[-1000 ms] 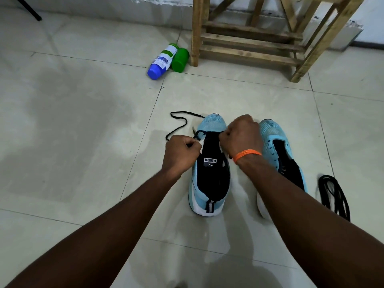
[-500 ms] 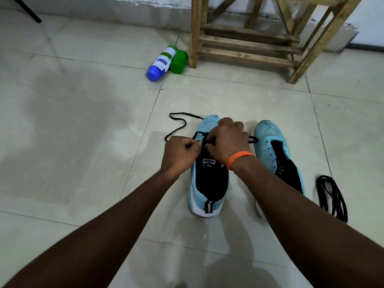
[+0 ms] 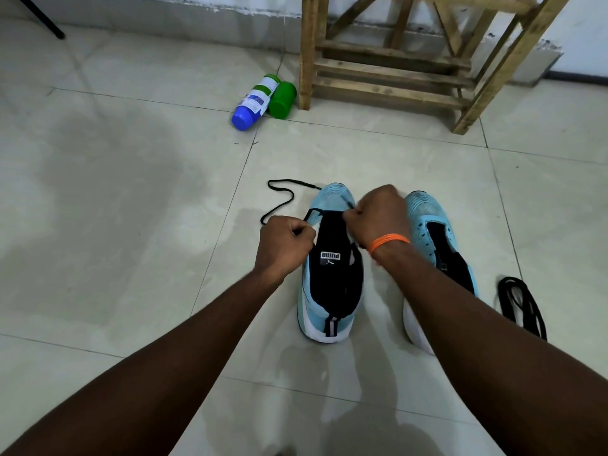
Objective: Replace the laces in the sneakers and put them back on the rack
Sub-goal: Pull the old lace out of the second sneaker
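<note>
Wooden rack [image 3: 388, 57] stands beyond the work, well apart. The left sneaker [image 3: 330, 291] sits on the tiles between both hands, long axis pointing at the rack. Left hand [image 3: 284, 243] and right hand [image 3: 378, 217] are curled, each pinching the black lace [image 3: 283, 191] beside the tongue. The lace's slack trails forward-left, and the left hand is nearer to it.

Both my arms reach forward, forearms converging. My left hand [image 3: 284, 245] is curled like a fist, pinching the lace [image 3: 281, 192]; my right hand [image 3: 378, 216], knuckles up, pinches it too.
</note>
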